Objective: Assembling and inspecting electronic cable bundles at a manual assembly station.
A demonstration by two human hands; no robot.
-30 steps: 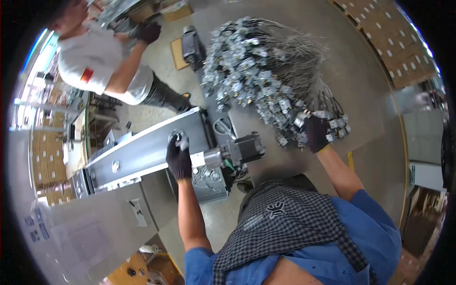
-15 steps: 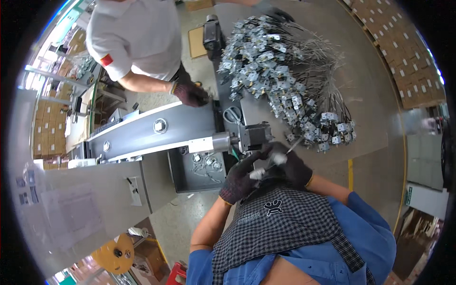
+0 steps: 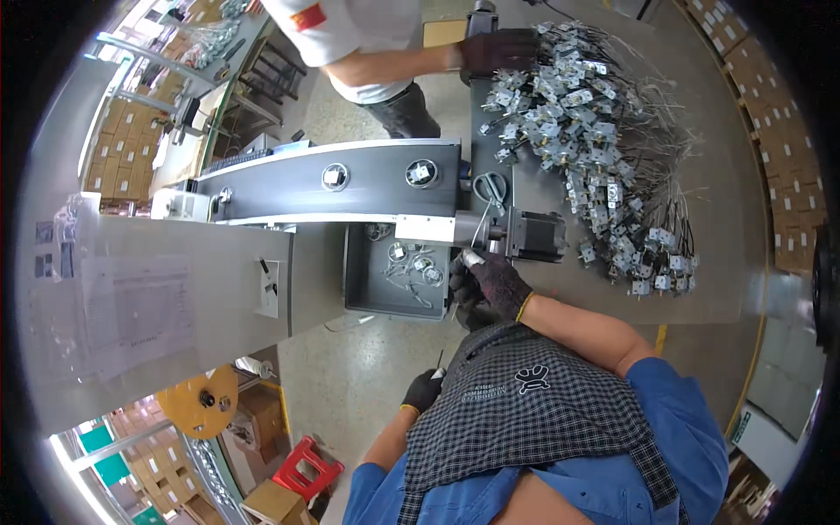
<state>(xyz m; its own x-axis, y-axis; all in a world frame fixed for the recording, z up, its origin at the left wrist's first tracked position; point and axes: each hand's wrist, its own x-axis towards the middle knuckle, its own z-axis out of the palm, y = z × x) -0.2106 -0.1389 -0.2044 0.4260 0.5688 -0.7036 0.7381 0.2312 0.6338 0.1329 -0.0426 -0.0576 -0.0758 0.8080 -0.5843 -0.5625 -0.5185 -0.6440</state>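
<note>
My left hand [image 3: 423, 390], in a dark glove with a pale fingertip, is low beside the apron. Its fingers are closed, and a thin dark rod [image 3: 440, 358] sticks up from them; its kind is unclear. My right hand [image 3: 500, 286], gloved too, is bent in front of the apron at the conveyor's end. A thin pale rod or wire [image 3: 480, 227] rises from its pale fingertip past the motor shaft; part of the hand is in shadow. Near it are the black motor [image 3: 536, 236] and grey-handled scissors [image 3: 490, 190].
Round parts with white blocks [image 3: 422, 173] sit on the conveyor belt [image 3: 376, 184]. Below it, a grey bin [image 3: 350, 297] holds several wired parts. A heap of metal blocks with wires [image 3: 586, 131] covers the table at right. Across from me, a co-worker's gloved hand [image 3: 499, 51] touches the heap.
My hands have parted: the left went down and away, while the right stays near the motor. The view has shifted. The co-worker's hand left the belt for the heap, and another round part shows on the belt.
</note>
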